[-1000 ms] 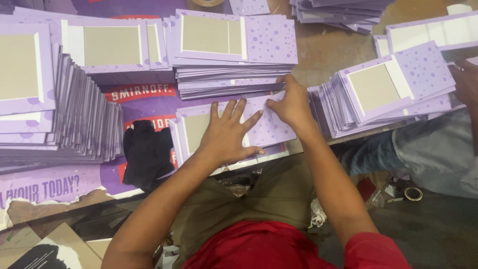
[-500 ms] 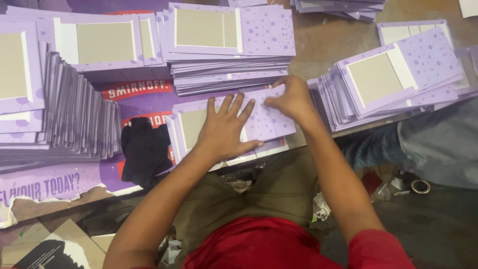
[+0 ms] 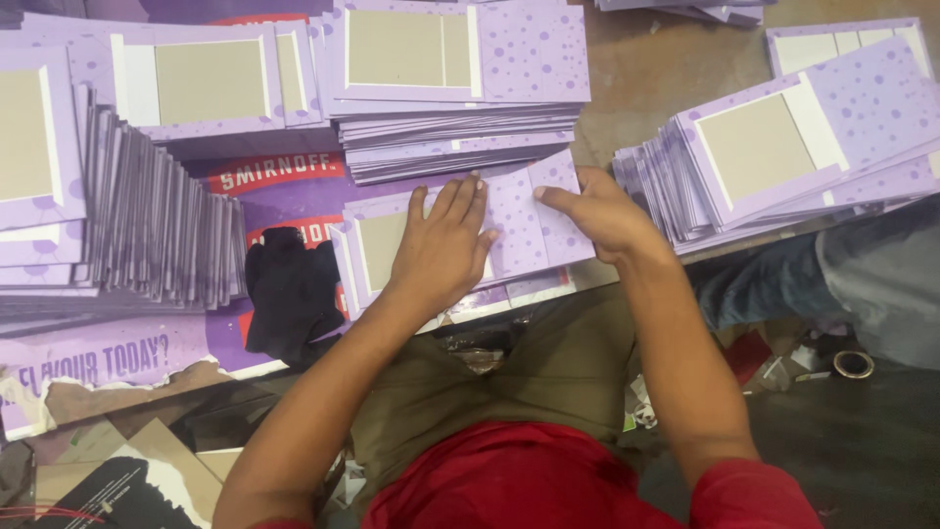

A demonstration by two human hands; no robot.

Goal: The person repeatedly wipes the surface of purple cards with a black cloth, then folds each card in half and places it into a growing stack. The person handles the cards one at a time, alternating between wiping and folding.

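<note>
Fingers of the left hand [image 3: 443, 253]: spread, lying flat, palm down, on a pale purple dotted card sheet [image 3: 519, 227] with a grey-brown panel, the top one of a low stack at the bench's near edge.

Fingers of the right hand [image 3: 605, 212]: curled, thumb stretched toward nine o'clock along the sheet's far right edge, tips pressing on that corner; whether they pinch it cannot be told.

Purple dotted sheet: centre of view, straight ahead of the person, under both hands.

At twelve o'clock of the hands: a taller stack of matching purple cards [image 3: 460, 88], grey panel uppermost, just beside the held sheet.

At three o'clock: a fanned, slanted stack of the same cards [image 3: 783, 147], near the right hand but apart from it.

At nine o'clock: a black cloth [image 3: 292, 292] lying on a purple and red printed poster [image 3: 108, 353].

At ten o'clock: more purple cards stood on edge in a row [image 3: 166, 235], with flat stacks behind.

Brown bench surface [image 3: 666, 69] shows at one o'clock.
</note>
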